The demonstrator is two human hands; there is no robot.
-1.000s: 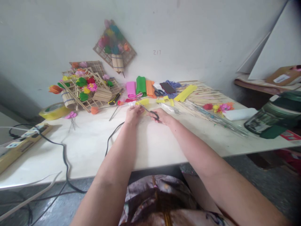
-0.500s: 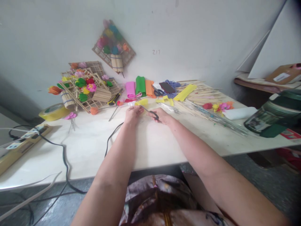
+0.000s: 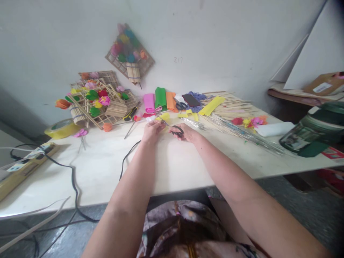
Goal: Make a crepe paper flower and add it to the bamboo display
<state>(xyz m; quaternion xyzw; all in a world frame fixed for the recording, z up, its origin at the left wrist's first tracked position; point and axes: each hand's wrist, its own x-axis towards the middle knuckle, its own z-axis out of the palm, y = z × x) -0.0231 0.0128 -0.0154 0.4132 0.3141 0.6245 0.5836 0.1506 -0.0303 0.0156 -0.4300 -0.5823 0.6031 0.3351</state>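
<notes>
In the head view my right hand grips a pair of scissors by its dark handles. The blades point left and away, towards the fingertips of my left hand. Those fingers are pinched together, at a small piece of yellow paper just beyond the blades. Part of the paper is hidden by the fingers, so its lower edge does not show. Both forearms reach across the white table.
Pink, green and orange paper rolls lie behind my hands. Bamboo grids with paper flowers are piled left, beside yellow tape. Sticks, wires and a green bottle are at right. A power strip lies front left.
The scissors' handles have spread wider apart in my right hand. My left hand has shifted very slightly; the yellow paper shows a little further right.
</notes>
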